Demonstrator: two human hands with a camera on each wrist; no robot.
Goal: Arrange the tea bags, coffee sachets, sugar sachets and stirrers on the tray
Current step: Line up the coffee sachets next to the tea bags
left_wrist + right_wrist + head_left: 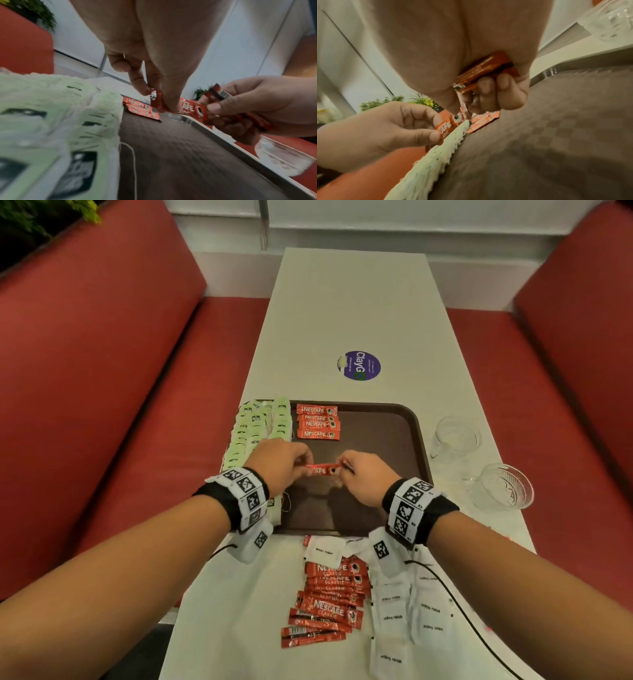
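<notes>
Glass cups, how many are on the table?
2. One glass cup stands beside the tray's right edge; the other glass cup stands nearer the person, by the table's right edge. None look hidden.

white table (356, 313) | brown tray (416, 440) | two glasses (455, 438) | loose coffee sachets (334, 594) | sugar sachets (407, 607) | round sticker (359, 365)

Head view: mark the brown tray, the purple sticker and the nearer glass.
brown tray (376, 446), head view, bare floor right of the sachets.
purple sticker (358, 365), head view, its middle.
nearer glass (503, 486), head view, its patterned bowl.
</notes>
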